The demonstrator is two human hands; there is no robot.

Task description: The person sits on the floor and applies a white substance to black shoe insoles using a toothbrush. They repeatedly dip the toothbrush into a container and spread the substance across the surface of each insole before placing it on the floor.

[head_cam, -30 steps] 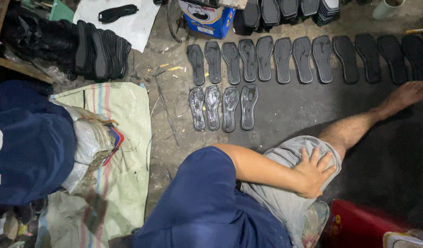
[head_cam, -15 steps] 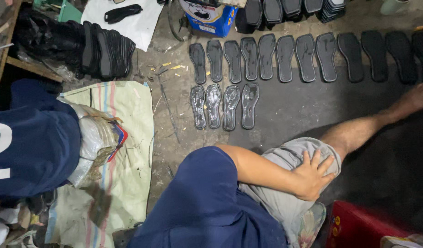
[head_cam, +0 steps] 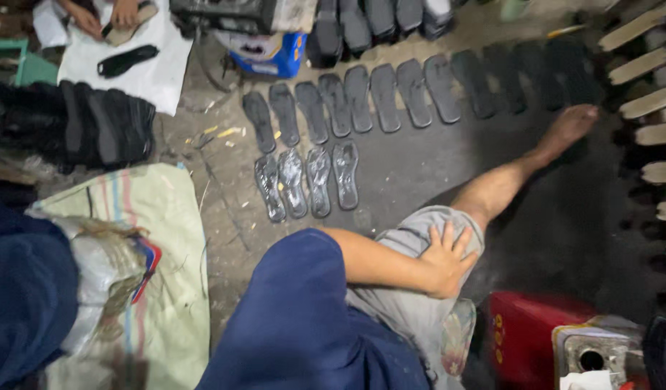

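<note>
My right hand (head_cam: 448, 261) rests flat on my bent knee in grey shorts (head_cam: 409, 235), fingers spread, holding nothing. My blue sleeve (head_cam: 304, 318) fills the lower middle. My bare leg stretches up to the right, and its foot (head_cam: 568, 126) lies on the dark floor. Ahead of the knee lie several shiny grey shoe soles (head_cam: 308, 180) side by side. Behind them a longer row of matt dark soles (head_cam: 362, 97) runs to the right. My left hand is out of view.
Another person's hands (head_cam: 102, 14) hold a sole over a white sheet (head_cam: 156, 72) at top left. A stack of black soles (head_cam: 94, 130), a woven sack (head_cam: 170, 245), a blue box (head_cam: 271, 58), a red container (head_cam: 524, 332) and pale soles (head_cam: 651, 97) surround me.
The view has shifted, so the soles and my leg sit lower and further left in frame, and the other person's hands now show. My right hand stays on the knee.
</note>
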